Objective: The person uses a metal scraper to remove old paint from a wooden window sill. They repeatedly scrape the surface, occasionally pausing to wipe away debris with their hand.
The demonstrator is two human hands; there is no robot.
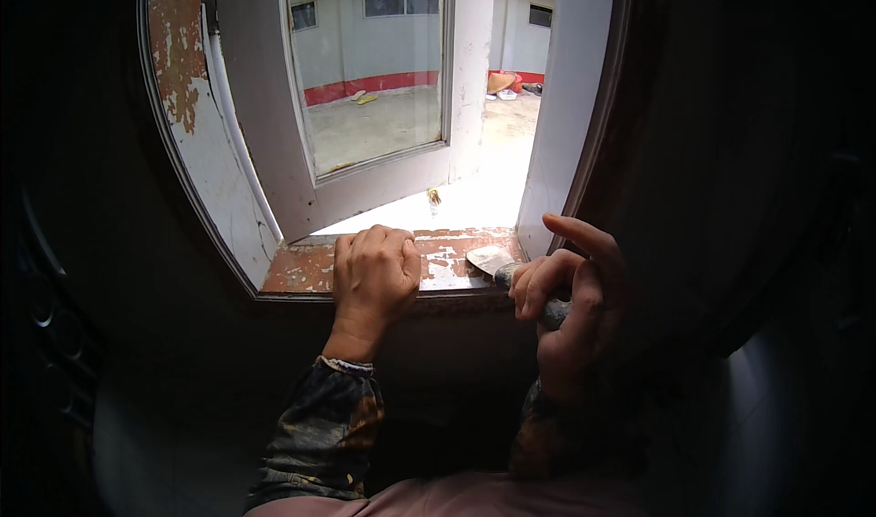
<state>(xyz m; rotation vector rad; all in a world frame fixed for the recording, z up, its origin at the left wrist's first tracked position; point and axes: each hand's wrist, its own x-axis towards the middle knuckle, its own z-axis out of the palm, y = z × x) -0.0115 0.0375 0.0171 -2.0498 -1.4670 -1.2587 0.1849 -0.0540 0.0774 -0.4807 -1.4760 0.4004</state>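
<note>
A scraper with a broad pale blade [488, 260] and a dark, stained handle lies in my right hand [570, 289]. Most of those fingers wrap round the handle, while the index finger sticks up and away from it. The blade is over the right end of the window sill [297, 269], whose brown and white paint is flaking. My left hand [374, 266] rests on the sill, left of the blade, with its fingers curled in. Whatever is under those fingers, if anything, is hidden.
A white casement sash [379, 184] with a glass pane stands swung open beyond the sill. Peeling paint covers the frame's left side [178, 61]; the white right jamb [561, 106] rises near my right hand. Outside are bright paving and a white wall with a red band.
</note>
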